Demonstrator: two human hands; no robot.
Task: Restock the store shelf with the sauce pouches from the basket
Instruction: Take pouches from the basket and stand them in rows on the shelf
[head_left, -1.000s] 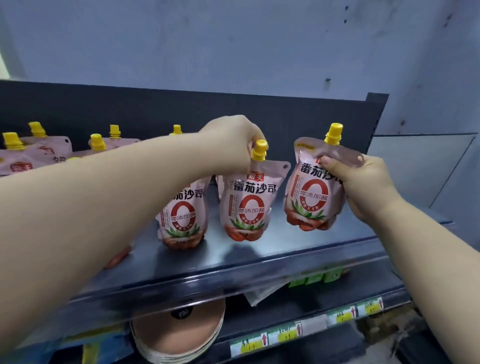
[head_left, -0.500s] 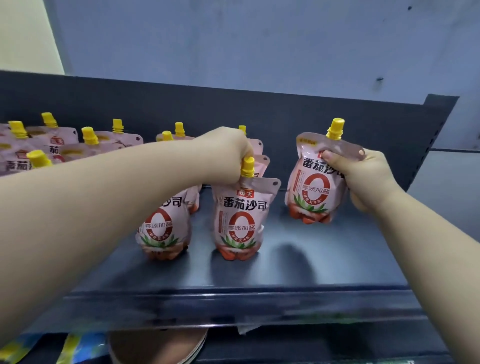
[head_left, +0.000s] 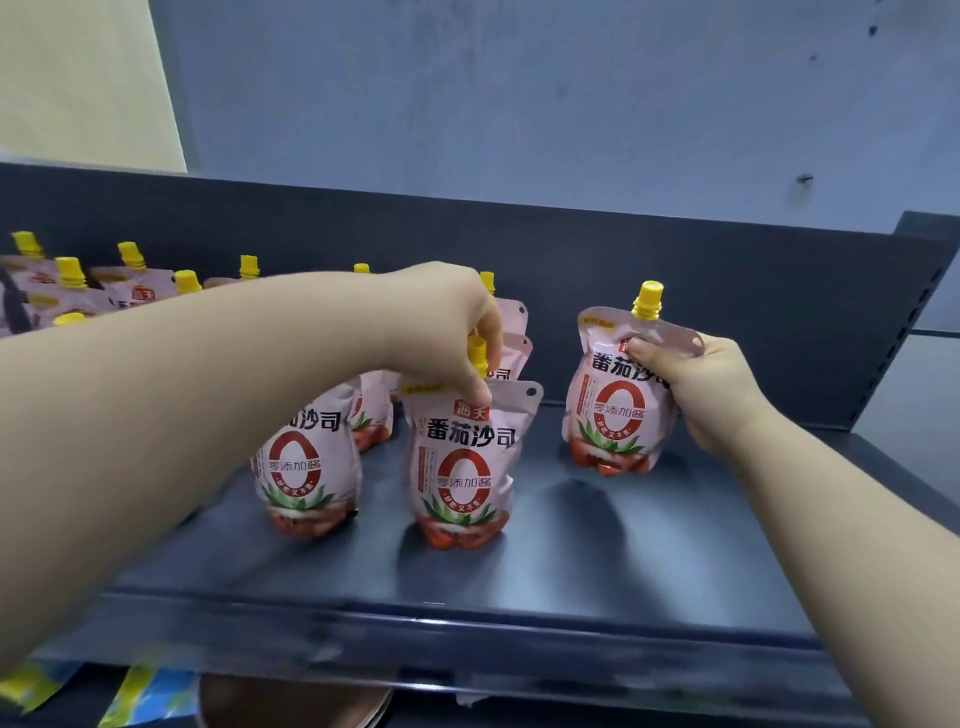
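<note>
Pink sauce pouches with yellow caps stand on a dark metal shelf (head_left: 597, 561). My left hand (head_left: 447, 322) pinches the yellow spout of the middle front pouch (head_left: 462, 467), which stands upright on the shelf. My right hand (head_left: 696, 384) grips the upper right corner of another pouch (head_left: 613, 410), upright with its base on or just above the shelf, to the right and further back. A third front pouch (head_left: 306, 467) stands to the left, partly behind my left forearm. The basket is out of view.
Several more pouches (head_left: 130, 291) fill the shelf's left and back rows behind my left arm. The dark back panel (head_left: 727, 312) rises behind. Bare shelf lies right of the held pouch and along the front lip. Packets and a brown round item show on the lower level.
Both pouches have come down and stand lower on the shelf. The view has shifted closer and higher over the shelf; both hands keep their grips.
</note>
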